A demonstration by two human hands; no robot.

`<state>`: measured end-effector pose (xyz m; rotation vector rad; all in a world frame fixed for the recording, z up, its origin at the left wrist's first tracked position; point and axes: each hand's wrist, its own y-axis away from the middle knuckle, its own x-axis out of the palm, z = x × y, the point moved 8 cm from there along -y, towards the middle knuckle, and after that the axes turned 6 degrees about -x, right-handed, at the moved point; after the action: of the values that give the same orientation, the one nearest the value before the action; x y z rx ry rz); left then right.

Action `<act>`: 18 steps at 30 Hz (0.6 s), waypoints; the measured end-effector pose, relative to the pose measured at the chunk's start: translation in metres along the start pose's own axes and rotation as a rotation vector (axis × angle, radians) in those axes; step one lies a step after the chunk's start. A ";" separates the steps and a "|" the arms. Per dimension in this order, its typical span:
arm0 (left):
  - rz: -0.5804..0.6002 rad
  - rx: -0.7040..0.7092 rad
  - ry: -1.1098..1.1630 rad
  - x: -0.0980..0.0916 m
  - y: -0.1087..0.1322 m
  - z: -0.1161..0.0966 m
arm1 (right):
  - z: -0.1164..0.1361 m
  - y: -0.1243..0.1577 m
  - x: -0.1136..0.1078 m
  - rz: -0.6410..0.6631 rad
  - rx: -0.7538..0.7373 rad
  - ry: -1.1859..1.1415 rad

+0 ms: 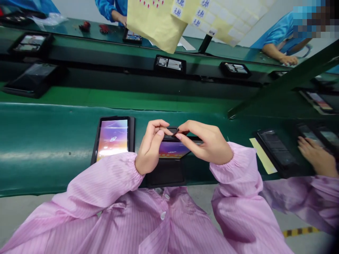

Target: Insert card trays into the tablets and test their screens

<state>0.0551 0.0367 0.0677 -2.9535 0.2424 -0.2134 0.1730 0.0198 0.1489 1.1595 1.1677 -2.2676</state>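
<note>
Wearing a pink striped shirt [127, 225], a person sits or stands close to a green table [39, 141]. On the table, right in front of the shirt, is a flat black flap [165, 173]. Just past it is a tablet [172, 150] with a purple and orange screen, between the two hands. The tablet looks tipped up, and its top edge is under the fingertips. The left hand [150, 151] is bent around the left end of that edge, with its thumb near its curled fingers (I cannot tell how hard they press). The right hand [208, 139] has its thumb and first finger pinching a small dark piece [175, 132] at the top edge.

To the left lies another lit tablet [112, 139] on something black. Well to the right are a yellow strip [262, 155] and a dark tablet [277, 148], and then a co-worker's hand [317, 155].

Past the table runs a long black track [106, 76] with black boxy things [170, 64] on it. Yellow papers [156, 24] hang above. Far back, two people in blue sleeves [106, 8] have their hands at another table [66, 26], where two small red bundles [103, 29] lie.
</note>
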 end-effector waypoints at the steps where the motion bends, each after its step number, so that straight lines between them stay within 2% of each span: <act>1: -0.003 0.007 0.007 0.001 0.002 0.000 | 0.003 0.001 0.001 0.005 -0.015 0.021; 6: -0.011 0.024 0.050 0.002 0.010 -0.002 | 0.013 0.005 0.004 0.048 -0.054 0.084; 10: -0.007 0.006 0.035 0.000 0.010 -0.001 | 0.010 0.007 0.001 0.052 -0.013 0.039; 14: 0.058 -0.044 0.079 -0.001 0.009 0.010 | 0.006 0.006 -0.003 0.013 0.039 -0.046; 18: 0.095 -0.085 0.101 -0.001 0.006 0.021 | 0.005 0.000 -0.001 -0.012 0.026 -0.027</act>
<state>0.0569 0.0341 0.0463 -3.0093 0.4140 -0.3479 0.1711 0.0154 0.1513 1.1311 1.1413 -2.3069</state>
